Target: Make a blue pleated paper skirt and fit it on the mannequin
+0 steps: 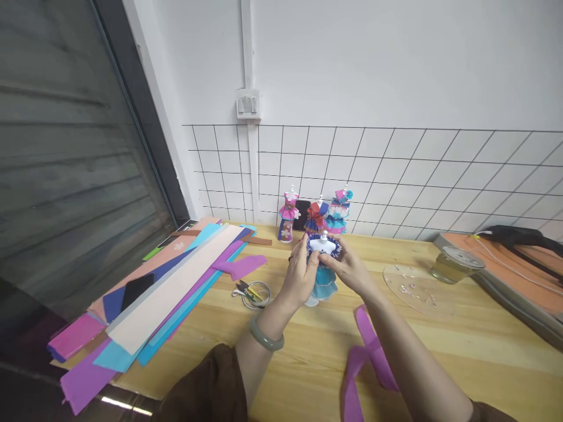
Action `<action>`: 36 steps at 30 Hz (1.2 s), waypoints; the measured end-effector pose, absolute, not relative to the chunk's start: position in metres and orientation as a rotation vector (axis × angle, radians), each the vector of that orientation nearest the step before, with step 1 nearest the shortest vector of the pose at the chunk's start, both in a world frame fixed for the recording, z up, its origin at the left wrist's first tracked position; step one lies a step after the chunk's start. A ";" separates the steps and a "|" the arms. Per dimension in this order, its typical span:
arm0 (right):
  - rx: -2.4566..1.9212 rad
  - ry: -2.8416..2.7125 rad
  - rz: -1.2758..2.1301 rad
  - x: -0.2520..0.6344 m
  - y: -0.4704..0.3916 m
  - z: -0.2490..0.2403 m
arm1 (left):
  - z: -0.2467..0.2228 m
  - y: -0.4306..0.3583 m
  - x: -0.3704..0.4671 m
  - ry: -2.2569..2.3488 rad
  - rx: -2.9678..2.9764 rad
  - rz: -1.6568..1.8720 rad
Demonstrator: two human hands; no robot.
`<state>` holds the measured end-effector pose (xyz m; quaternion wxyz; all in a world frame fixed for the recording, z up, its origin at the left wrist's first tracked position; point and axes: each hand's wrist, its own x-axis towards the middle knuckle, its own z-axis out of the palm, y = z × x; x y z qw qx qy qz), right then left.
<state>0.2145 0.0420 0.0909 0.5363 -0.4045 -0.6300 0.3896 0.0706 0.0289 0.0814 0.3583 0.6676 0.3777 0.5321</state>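
A small white dress form (324, 246) stands upright on the wooden table, dressed in a blue skirt (324, 283) with a dark blue ruffled collar (335, 251) round its shoulders. On the form's left side, my left hand (299, 271) holds the collar, thumb at the chest. From the right, my right hand (349, 266) grips the same collar, its thumb and fingers at the front edge. Both thumbs nearly meet at the front of the form. The fingers behind the collar are partly hidden.
Coloured paper strips (176, 281) are piled at the left. Scissors and a tape roll (256, 294) lie nearer. Several dressed forms (289, 214) stand behind. A purple strip (373, 351) lies in front; at right are a clear plate (411, 287) and a lidded cup (457, 265).
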 end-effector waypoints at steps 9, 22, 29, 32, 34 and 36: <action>-0.926 -1.518 0.931 0.217 0.048 0.089 | 0.082 0.036 0.078 0.990 1.793 1.465; -0.942 -1.456 0.930 0.215 0.042 0.095 | 0.080 0.035 0.085 0.996 1.751 1.553; -0.902 -1.483 0.910 0.215 0.039 0.094 | 0.081 0.030 0.086 1.032 1.795 1.568; -0.905 -1.500 0.893 0.217 0.036 0.095 | 0.083 0.030 0.085 1.007 1.807 1.587; -0.906 -1.501 0.885 0.218 0.035 0.096 | 0.084 0.031 0.085 0.968 1.799 1.593; -0.910 -1.501 0.875 0.219 0.035 0.096 | 0.084 0.034 0.084 0.926 1.775 1.585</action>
